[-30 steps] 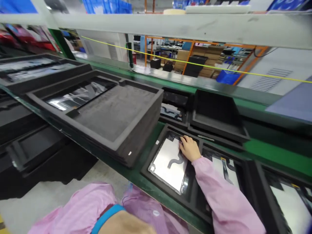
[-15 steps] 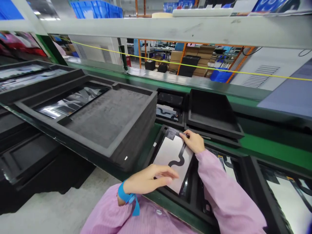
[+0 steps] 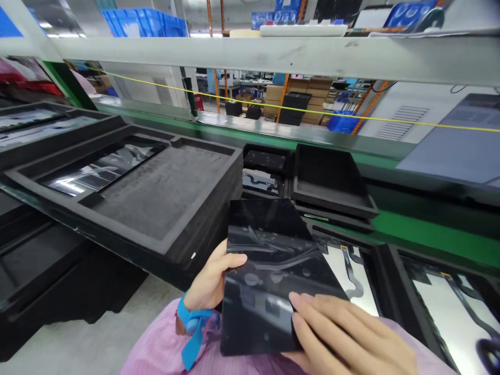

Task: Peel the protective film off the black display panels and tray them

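Note:
A glossy black display panel [image 3: 273, 281] is raised in front of my body, its shiny dark face up and marked by reflections and smudges. My left hand [image 3: 213, 278], with a blue band at the wrist, grips its left edge, thumb on top and the other fingers hidden beneath. At the lower right, my right hand [image 3: 344, 333] lays its fingers over the panel's edge, the thumb partly hidden below. Just right of the panel, another display panel [image 3: 338, 265] with a silver back and a dark ribbon cable lies in a black foam tray.
To the left, a stack of grey foam trays [image 3: 203, 224] holds a glossy panel [image 3: 105, 164] in its top tray. Behind stand a small tray [image 3: 291, 172] with panels and a black foam tray [image 3: 332, 179]. Another silver-backed panel [image 3: 449, 307] lies far right. A white beam [image 3: 250, 54] crosses above.
The panel has come up out of its tray and been turned from silver back to glossy black face. My left hand has taken its left edge; my right hand has moved nearer to me.

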`<state>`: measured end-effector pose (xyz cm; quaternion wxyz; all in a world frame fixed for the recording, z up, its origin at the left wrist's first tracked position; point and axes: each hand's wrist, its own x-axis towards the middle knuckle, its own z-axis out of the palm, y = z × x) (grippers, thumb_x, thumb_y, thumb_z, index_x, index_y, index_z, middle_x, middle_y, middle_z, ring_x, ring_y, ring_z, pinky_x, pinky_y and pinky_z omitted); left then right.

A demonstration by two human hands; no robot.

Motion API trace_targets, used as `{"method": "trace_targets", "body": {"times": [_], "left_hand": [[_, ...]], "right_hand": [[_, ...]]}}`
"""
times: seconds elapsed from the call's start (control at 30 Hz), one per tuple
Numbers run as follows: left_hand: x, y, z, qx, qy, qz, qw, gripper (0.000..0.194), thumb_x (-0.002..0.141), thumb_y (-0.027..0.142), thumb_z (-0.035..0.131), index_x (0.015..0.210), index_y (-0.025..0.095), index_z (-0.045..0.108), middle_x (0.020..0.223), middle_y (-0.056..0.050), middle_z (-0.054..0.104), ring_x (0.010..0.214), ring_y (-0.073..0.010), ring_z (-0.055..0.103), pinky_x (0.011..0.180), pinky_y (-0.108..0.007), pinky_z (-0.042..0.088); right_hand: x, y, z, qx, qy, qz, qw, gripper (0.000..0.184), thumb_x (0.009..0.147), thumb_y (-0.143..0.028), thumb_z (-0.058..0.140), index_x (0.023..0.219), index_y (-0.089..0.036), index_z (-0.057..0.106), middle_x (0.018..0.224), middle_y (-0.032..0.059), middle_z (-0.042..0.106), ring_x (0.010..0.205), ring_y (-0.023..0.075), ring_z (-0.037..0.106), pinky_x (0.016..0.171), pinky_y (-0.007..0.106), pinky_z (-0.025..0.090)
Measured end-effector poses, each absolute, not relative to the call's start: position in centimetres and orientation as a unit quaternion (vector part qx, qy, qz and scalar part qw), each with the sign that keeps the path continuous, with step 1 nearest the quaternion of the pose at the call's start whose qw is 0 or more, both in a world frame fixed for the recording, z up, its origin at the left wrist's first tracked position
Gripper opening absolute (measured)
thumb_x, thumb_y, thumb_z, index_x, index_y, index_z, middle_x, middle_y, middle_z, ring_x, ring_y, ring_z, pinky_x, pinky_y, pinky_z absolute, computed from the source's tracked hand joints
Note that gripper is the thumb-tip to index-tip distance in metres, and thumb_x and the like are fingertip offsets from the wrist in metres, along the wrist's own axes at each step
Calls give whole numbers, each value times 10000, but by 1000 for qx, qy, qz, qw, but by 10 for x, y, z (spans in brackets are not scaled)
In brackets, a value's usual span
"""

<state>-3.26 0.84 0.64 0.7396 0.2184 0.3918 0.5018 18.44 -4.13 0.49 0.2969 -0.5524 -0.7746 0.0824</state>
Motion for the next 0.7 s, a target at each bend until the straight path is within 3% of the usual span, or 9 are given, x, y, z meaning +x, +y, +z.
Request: {"method": "trace_targets", "body": {"times": [0.1, 0.23, 0.37, 0.53, 0.63, 0.7], "left_hand": [[-28, 9, 0, 277, 361, 500, 737, 309, 674, 154, 688, 977, 163, 628, 872, -36, 723, 766, -207, 676, 638, -276, 492], [-20, 6, -8, 351, 299, 484, 744, 368, 702, 137, 681, 1061, 186, 616, 986, -34, 710, 932, -216, 649, 787, -298, 470], [-17, 4, -12, 416, 250, 442, 755, 436, 738, 158, 672, 1159, 220, 580, 1153, -36, 655, 1110, -240, 567, 941, -347, 404], [-18, 5, -10, 484, 228, 417, 734, 523, 803, 190, 631, 1300, 249, 478, 1320, -50, 548, 1233, -265, 470, 1025, -384, 352], [-20, 4, -7, 509, 215, 427, 716, 595, 818, 184, 616, 1366, 286, 407, 1388, -39, 483, 1289, -273, 409, 1059, -387, 320], [-21, 3, -6, 508, 209, 445, 707, 671, 826, 163, 604, 1413, 319, 318, 1441, -20, 424, 1336, -263, 346, 1081, -368, 299]], "right_hand": [[197, -13, 16, -553, -762, 112, 318, 480, 844, -625, 441, 822, -194, 651, 746, 59, 644, 809, 211, 636, 699, 281, 515], [225, 49, 22, -581, -722, 167, 336, 505, 856, -621, 407, 932, -187, 655, 847, 59, 662, 777, 190, 643, 684, 273, 517], [233, 86, 9, -628, -681, 128, 355, 533, 846, -622, 383, 888, -174, 668, 724, 47, 651, 631, 184, 622, 564, 268, 480], [210, 80, 2, -662, -636, -24, 395, 397, 867, -436, 389, 884, -142, 656, 799, 112, 654, 745, 272, 630, 724, 399, 466], [202, 59, 13, -566, -698, -99, 428, 217, 886, -300, 436, 890, -167, 608, 1116, 100, 608, 1034, 274, 581, 922, 435, 431], [204, 40, 21, -447, -777, -39, 441, 118, 873, -209, 456, 833, -178, 562, 1234, 74, 544, 1206, 272, 468, 1031, 479, 357]]}}
